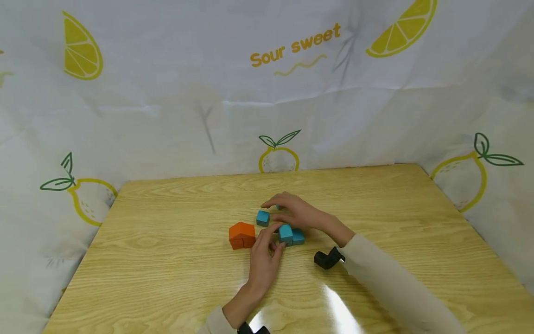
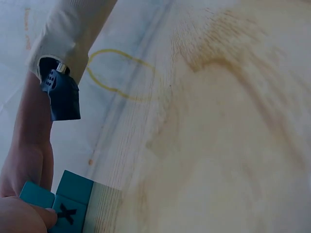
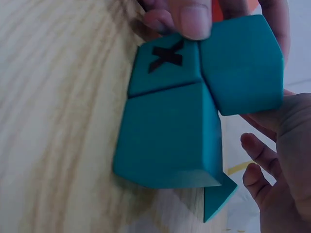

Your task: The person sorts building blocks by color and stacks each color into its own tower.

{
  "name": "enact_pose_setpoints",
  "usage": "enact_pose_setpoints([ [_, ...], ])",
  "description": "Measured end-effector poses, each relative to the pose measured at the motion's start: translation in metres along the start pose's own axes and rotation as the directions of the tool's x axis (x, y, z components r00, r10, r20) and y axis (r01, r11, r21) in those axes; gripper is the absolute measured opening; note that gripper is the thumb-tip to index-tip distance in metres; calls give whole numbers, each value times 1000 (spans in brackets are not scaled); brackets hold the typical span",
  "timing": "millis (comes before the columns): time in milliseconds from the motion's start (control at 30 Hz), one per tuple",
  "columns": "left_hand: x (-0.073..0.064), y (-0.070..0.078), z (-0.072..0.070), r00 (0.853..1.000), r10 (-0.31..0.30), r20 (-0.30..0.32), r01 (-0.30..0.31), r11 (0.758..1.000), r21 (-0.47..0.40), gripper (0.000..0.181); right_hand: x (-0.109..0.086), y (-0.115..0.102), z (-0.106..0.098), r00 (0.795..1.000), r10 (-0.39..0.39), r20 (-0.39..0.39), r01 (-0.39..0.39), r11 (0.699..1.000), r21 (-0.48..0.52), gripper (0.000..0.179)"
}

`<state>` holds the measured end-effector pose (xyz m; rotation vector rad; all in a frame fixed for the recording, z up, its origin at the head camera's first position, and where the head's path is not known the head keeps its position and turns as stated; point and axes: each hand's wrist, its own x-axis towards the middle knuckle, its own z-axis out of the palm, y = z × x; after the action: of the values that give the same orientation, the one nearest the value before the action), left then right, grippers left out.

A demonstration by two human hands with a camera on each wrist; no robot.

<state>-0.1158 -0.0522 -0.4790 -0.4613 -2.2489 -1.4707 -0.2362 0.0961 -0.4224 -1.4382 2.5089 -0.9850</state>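
My left hand (image 1: 263,260) pinches a small stack of blue wooden blocks. Its thumb (image 3: 194,19) presses the near side, right where a block marked with a black X (image 3: 165,56) meets the upper blue block (image 3: 243,63); its other fingers reach behind. Beside the X block sits another blue block (image 3: 160,136) with a slanted edge. My right hand (image 1: 298,211) hovers just behind the stack, fingers loosely curved and apart. Between its thumb and fingers a bit of a blue piece (image 1: 278,207) shows, mostly hidden. A loose blue block (image 1: 263,218) lies left of the right fingertips.
Orange blocks (image 1: 242,235), topped by a peaked roof shape, stand just left of the left hand. A wooden table (image 1: 167,278) carries everything. White cloth with lemon prints (image 1: 167,93) encloses its back and sides. Black wrist devices (image 1: 327,259) hang at both sleeves.
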Motion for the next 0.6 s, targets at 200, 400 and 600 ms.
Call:
enact_pose_setpoints([
  [200,0,1,-1,1000,5,1,-5,1000,12,51,8,0,-3,998,-15,66,13,999,39,35],
  [400,0,2,-1,1000,-2,1,2,1000,17,48,14,0,-3,994,1,112,-6,999,44,35],
  [600,0,1,0,1000,8,-2,-8,1000,16,48,18,0,-2,989,4,150,-13,998,62,35],
])
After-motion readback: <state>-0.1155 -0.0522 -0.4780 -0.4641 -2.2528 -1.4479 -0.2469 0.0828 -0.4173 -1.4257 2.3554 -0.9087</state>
